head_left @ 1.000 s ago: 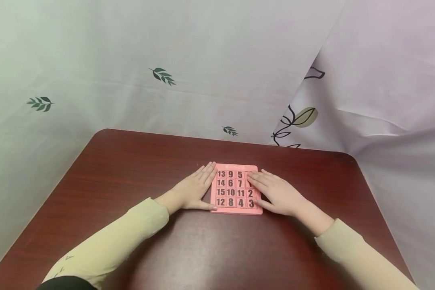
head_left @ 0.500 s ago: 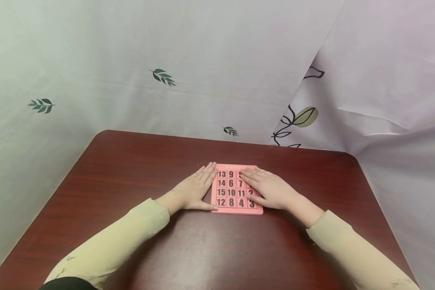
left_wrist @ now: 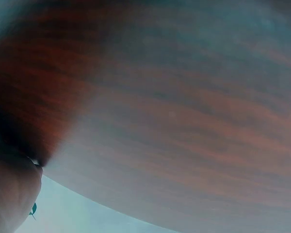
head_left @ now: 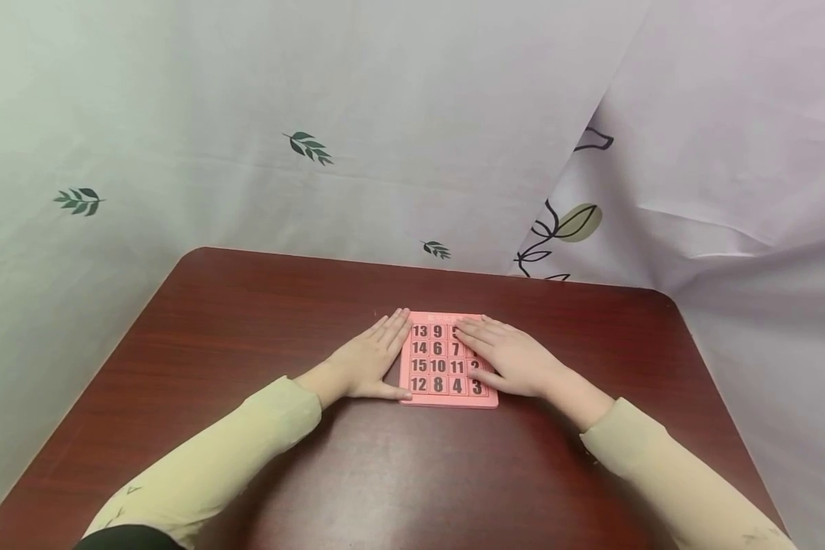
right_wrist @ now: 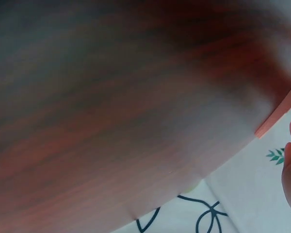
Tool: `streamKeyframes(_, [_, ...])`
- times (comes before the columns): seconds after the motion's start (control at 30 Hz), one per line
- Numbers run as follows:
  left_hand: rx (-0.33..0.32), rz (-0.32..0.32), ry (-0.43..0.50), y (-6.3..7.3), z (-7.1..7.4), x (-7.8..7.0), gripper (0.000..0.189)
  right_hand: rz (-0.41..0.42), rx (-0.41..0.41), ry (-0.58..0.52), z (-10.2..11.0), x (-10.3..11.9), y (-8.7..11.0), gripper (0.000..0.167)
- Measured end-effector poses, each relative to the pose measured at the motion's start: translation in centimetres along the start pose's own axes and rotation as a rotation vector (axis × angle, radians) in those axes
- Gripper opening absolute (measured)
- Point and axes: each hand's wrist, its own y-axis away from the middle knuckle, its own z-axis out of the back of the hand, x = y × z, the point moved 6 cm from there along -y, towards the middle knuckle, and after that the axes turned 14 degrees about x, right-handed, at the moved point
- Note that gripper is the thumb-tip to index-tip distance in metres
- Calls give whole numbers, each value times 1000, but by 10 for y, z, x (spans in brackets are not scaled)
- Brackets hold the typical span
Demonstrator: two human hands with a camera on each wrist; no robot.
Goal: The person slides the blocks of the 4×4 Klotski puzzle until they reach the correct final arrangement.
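A pink number slide puzzle (head_left: pixel 438 367) lies flat on the table, its black-numbered square tiles set in a frame. Along its left edge my left hand (head_left: pixel 364 360) rests with straight fingers, the thumb at the near left corner. My right hand (head_left: pixel 516 357) lies over the right side, fingertips on the top rows beside the 5 and 7, thumb by the 2. Those fingers hide the top right corner and part of the right column. The right wrist view catches the puzzle's pink side (right_wrist: pixel 279 111) next to the hand; only part of the left hand (left_wrist: pixel 17 194) enters the left wrist view.
The dark red-brown wooden table (head_left: pixel 385 473) has rounded far corners. Behind it hangs a pale curtain (head_left: pixel 385 114) with leaf prints, overlapped at the right by another cloth (head_left: pixel 742 153).
Over the first half second my right hand shifted left and slightly away, its fingers coming over the 5. Since then it has stayed there. The left hand has held its place throughout.
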Motion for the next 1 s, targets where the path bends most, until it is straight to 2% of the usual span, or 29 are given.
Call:
streamKeyframes(0.23, [1,5,-14,-1,-1,-1,126,-11,40,19,-1,0,-6,69])
streamKeyframes(0.6, [7,11,-23,-1,0,2,125,-43,20,15,-3,-12,14,70])
streamKeyframes(0.83, [-2,-1,-6,1,2,1,125,-10,-23,29,2,-4,5,71])
streamKeyframes(1.0, [-2,-7,3,1,2,0,124,6,-9,15,6,5,-9,71])
